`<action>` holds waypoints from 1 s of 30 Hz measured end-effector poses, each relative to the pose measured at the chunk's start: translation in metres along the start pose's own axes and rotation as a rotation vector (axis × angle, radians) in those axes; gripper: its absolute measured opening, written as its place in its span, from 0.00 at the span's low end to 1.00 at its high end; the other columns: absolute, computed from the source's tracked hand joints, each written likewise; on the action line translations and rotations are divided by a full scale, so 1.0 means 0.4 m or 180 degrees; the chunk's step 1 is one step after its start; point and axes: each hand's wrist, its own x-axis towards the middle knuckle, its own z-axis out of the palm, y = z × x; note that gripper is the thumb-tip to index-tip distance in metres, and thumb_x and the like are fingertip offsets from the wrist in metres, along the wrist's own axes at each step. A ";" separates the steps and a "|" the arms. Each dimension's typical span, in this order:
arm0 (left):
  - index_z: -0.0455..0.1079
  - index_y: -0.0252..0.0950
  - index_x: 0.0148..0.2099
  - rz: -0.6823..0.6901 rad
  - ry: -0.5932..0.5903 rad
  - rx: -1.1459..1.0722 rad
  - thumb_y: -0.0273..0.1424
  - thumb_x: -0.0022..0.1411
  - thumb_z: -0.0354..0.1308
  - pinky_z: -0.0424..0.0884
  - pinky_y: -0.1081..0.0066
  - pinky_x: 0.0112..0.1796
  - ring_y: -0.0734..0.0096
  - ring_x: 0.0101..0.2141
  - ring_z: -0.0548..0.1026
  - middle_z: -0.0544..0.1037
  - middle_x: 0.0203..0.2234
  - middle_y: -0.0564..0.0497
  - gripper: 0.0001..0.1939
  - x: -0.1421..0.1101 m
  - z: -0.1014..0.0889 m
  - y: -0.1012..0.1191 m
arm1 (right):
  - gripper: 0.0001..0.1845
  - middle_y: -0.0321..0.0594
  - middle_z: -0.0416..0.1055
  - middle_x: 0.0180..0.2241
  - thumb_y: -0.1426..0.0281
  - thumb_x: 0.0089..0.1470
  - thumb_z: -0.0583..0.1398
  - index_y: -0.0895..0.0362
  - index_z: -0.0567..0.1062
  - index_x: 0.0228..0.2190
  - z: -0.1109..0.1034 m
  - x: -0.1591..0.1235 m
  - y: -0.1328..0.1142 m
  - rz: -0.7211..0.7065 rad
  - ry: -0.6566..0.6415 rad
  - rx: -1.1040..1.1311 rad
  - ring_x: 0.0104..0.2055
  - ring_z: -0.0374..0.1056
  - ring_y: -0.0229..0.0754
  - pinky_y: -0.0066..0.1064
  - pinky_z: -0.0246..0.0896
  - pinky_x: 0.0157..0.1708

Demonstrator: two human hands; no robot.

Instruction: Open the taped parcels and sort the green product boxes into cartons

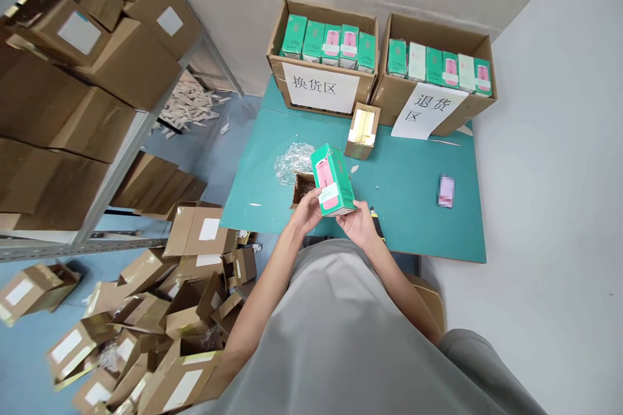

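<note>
A green product box (342, 185) with a pink bottle-shaped picture and a white label is held up, tilted, over the near edge of the table. My left hand (308, 211) grips its lower left side. At its lower right corner, my right hand (359, 224) has its fingers closed on the box. Just behind my left hand stands a small opened cardboard box (302, 187), partly hidden by the green box. Crumpled clear plastic wrap (294, 162) lies beyond it. A dark and yellow tool (377, 224) shows partly beside my right hand; its kind is unclear.
Two large cartons with handwritten signs, a left carton (275, 71) and a right carton (440, 118), hold green and white boxes. A taped small carton (361, 133) stands before them on the green table (413, 207). Shelves (104, 188) and heaped opened cartons (189, 311) flank the left.
</note>
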 end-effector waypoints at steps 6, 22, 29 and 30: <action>0.80 0.37 0.56 0.0497 0.0651 0.0497 0.42 0.45 0.83 0.81 0.57 0.51 0.51 0.48 0.87 0.89 0.44 0.43 0.37 0.017 -0.027 0.020 | 0.25 0.47 0.83 0.53 0.48 0.56 0.70 0.50 0.76 0.48 -0.007 -0.010 -0.005 -0.0974 0.0718 -0.1298 0.55 0.81 0.53 0.48 0.84 0.52; 0.79 0.39 0.61 0.0883 0.0729 0.0739 0.44 0.52 0.84 0.76 0.55 0.62 0.47 0.60 0.83 0.87 0.56 0.40 0.37 0.010 -0.003 0.030 | 0.29 0.46 0.83 0.52 0.54 0.52 0.73 0.50 0.75 0.52 0.016 -0.030 -0.016 -0.1472 0.0769 -0.2097 0.55 0.80 0.54 0.48 0.80 0.56; 0.82 0.36 0.55 -0.0154 0.0015 -0.0021 0.47 0.56 0.78 0.81 0.54 0.53 0.44 0.51 0.87 0.89 0.48 0.39 0.29 0.018 -0.046 0.024 | 0.23 0.43 0.87 0.45 0.57 0.53 0.71 0.50 0.77 0.48 -0.010 -0.028 -0.033 0.0074 0.0037 0.0112 0.54 0.83 0.56 0.49 0.85 0.50; 0.82 0.35 0.54 -0.0197 -0.0127 -0.0097 0.47 0.56 0.78 0.81 0.52 0.53 0.43 0.52 0.87 0.89 0.48 0.39 0.29 0.016 -0.043 0.017 | 0.22 0.43 0.87 0.44 0.58 0.53 0.70 0.50 0.77 0.48 -0.011 -0.027 -0.033 0.0230 -0.0029 0.0302 0.55 0.82 0.57 0.50 0.86 0.50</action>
